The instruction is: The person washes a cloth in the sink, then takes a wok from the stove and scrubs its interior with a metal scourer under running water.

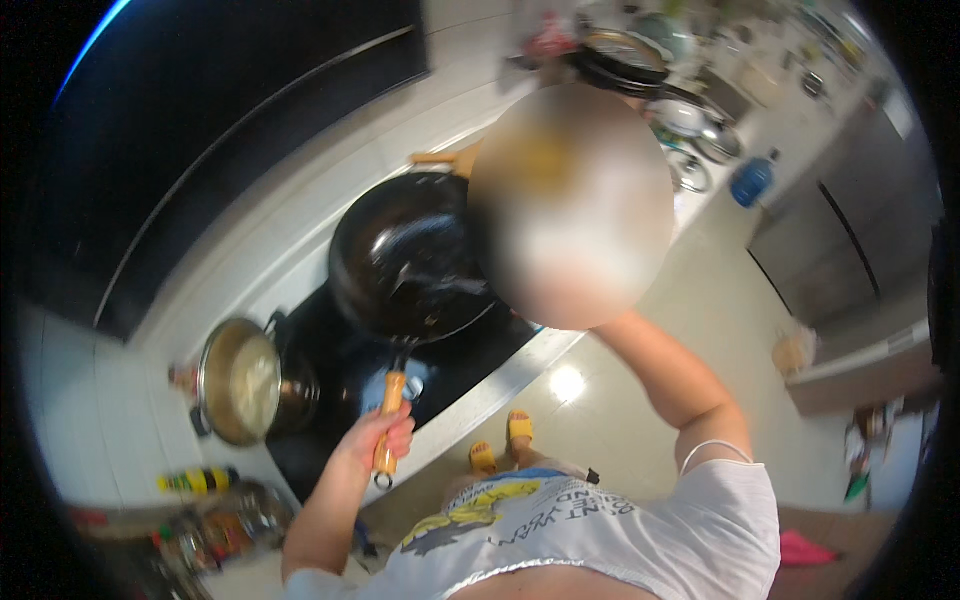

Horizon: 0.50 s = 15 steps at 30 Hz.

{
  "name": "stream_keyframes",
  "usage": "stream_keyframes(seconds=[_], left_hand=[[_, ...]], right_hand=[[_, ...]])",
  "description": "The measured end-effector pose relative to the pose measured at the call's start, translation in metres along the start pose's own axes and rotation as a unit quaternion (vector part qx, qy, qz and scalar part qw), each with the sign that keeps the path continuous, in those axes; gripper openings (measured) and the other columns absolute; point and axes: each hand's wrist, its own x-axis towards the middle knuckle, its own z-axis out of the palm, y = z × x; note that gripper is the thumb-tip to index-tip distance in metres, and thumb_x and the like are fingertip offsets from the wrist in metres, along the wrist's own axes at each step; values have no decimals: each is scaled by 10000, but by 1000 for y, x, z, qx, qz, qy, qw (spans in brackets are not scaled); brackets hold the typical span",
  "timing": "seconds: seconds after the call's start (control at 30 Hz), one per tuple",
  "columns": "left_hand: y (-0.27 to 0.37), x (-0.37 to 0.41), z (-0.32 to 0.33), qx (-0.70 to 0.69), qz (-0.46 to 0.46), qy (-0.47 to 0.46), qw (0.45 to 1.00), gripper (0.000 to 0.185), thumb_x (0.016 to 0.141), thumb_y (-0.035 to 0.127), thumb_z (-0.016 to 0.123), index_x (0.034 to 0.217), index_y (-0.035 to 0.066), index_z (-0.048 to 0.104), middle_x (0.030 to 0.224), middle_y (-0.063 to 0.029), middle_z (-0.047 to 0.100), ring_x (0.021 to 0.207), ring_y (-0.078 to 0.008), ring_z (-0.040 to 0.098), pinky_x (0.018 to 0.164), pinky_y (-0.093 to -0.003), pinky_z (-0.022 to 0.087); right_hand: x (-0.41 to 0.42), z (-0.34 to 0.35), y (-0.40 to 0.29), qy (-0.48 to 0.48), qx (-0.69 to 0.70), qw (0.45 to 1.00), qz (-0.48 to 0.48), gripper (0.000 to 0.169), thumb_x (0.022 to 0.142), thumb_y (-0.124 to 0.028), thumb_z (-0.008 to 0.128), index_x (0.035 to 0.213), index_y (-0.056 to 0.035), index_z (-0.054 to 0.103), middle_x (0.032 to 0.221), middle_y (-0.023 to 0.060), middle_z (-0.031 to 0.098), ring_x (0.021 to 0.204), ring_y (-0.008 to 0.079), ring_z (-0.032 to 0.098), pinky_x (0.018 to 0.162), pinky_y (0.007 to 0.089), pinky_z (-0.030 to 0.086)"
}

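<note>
My left hand [382, 437] is closed around the wooden handle [392, 397] of a black wok [412, 262]. The wok is over the black glass cooktop, tilted, with shiny wet-looking streaks on its inner surface. My right forearm reaches up to the right side of the wok and runs into a large round blurred patch, which hides my right hand and anything it holds. Part of the wok's right rim is hidden by the same patch.
A steel pot [240, 381] with pale contents stands left of the black cooktop [480, 367]. Bottles [196, 480] are at lower left. Beyond the wok lie a wooden-handled item [435, 158], stacked pans [622, 64] and lids [716, 142]. A blue jug [752, 180] is at right; a dark range hood overhangs the left.
</note>
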Motion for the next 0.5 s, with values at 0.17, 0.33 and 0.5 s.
stream_keyframes(seconds=[0.17,0.33,0.5], left_hand=[[9,-16,11,27,-10,-12,1000,105,857,107,531,946,115,475,556,22,368,428,-74,360,426,-240,322],[8,-25,34,57,0,-3,998,97,838,66,499,919,107,465,570,12,371,415,-79,357,416,-248,345],[-23,-41,64,7,-26,-27,999,122,837,66,483,947,86,434,580,4,381,421,-90,373,425,-265,356]], right_hand=[[-31,7,-54,10,40,994,104,349,815,-397,578,873,-56,529,674,149,622,671,347,619,576,443,486],[-72,12,-66,80,47,987,132,339,820,-386,577,834,-52,518,618,146,600,623,339,609,548,438,475],[-128,1,-62,82,57,983,152,320,822,-370,577,841,-54,529,612,137,598,622,338,608,545,445,475]])
